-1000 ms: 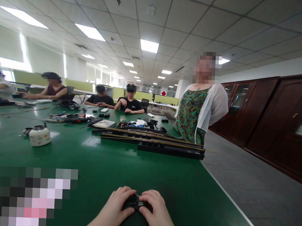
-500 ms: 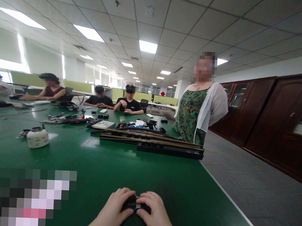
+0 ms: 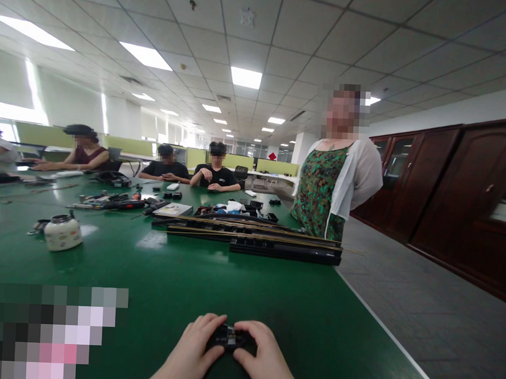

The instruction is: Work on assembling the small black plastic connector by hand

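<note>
Before the black rails (image 3: 286, 253): a small black part (image 3: 231, 339) sat between the left hand (image 3: 198, 341) and the right hand (image 3: 266, 349), over the green tabletop (image 3: 182, 278); whether it touched the tabletop could not be told.
Left hand: clamped on the part's left end, thumb on the near side, fingers beyond.
Right hand: clamped likewise on the right end, well apart from the rails.
Cream-white patterned jar (image 3: 63, 234): stood left of the rails.
Brass-coloured rods (image 3: 255, 237): lay along the rails, tips jutting past their right end.
Hand tools (image 3: 124, 204): lay heaped left of the rails, farther back.
Standing person (image 3: 320, 187): behind the rails' right end.
Seated people (image 3: 215, 176): well behind the rails, toward the left.
Dark wooden cabinets (image 3: 433, 186): right of the rails, well beyond.
</note>
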`<state>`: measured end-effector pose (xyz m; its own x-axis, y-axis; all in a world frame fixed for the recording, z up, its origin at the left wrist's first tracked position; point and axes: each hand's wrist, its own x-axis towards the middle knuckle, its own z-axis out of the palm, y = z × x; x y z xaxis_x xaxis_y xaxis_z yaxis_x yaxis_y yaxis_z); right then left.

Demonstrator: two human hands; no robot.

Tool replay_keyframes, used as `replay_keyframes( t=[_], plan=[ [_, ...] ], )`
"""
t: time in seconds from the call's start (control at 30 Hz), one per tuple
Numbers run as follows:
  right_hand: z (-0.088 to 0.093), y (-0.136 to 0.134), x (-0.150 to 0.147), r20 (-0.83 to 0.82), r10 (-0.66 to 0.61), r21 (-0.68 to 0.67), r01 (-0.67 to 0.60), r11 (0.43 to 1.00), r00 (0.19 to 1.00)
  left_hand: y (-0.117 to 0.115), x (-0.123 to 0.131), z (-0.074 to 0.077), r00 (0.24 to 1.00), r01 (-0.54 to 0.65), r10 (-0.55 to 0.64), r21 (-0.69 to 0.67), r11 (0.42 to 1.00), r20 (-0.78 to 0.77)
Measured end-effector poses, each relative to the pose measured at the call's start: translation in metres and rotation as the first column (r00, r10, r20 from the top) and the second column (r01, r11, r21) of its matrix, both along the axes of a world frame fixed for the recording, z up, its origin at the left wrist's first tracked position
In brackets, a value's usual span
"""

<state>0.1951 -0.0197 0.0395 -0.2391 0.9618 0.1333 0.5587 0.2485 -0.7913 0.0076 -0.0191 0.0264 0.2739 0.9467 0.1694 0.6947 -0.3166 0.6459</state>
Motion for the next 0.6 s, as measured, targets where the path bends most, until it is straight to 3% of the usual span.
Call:
replay_keyframes(
  t=[0.3,0.6],
  plan=[
    [0.0004,0.0015,0.003,-0.253,-0.018,-0.096,-0.007,0.995,0.967,0.0031,0.0008,-0.0039,0.998,0.002,-0.002,-0.003,1.0,0.057],
    [0.0016,0.0011,0.0022,-0.246,-0.018,-0.082,-0.002,0.997,0.969,-0.002,0.0058,0.0057,0.999,-0.002,0.005,-0.069,0.998,0.048]
  ],
)
